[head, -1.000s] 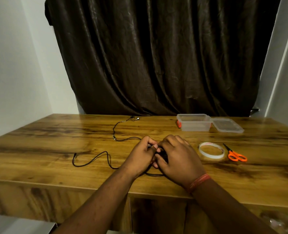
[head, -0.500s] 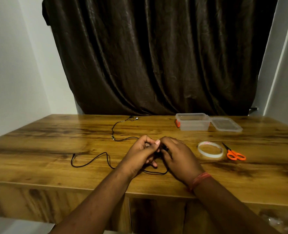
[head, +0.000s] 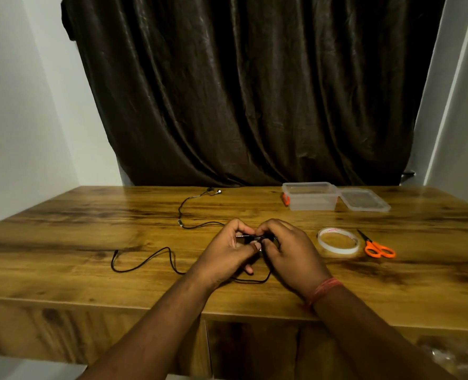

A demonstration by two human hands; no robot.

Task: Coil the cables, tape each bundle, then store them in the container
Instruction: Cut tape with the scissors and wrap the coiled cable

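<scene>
A thin black earphone cable [head: 156, 255] lies in loose curves across the wooden table [head: 63, 242], its earbuds [head: 213, 191] near the far edge. My left hand [head: 227, 248] and my right hand [head: 287, 250] meet at the table's middle and both pinch the cable's plug end between fingertips. A small bunch of cable is partly hidden under my right fingers. A roll of clear tape [head: 338, 240] lies to the right of my right hand. The open clear plastic container [head: 311, 197] stands at the back right.
The container's lid [head: 364, 202] lies beside it on the right. Orange-handled scissors [head: 376, 245] rest just right of the tape. A dark curtain [head: 254, 91] hangs behind the table. White walls stand on both sides.
Both hands have lifted slightly off the table and spread apart a little, exposing the plug end between the fingertips. The loose cable on the left has barely shifted.
</scene>
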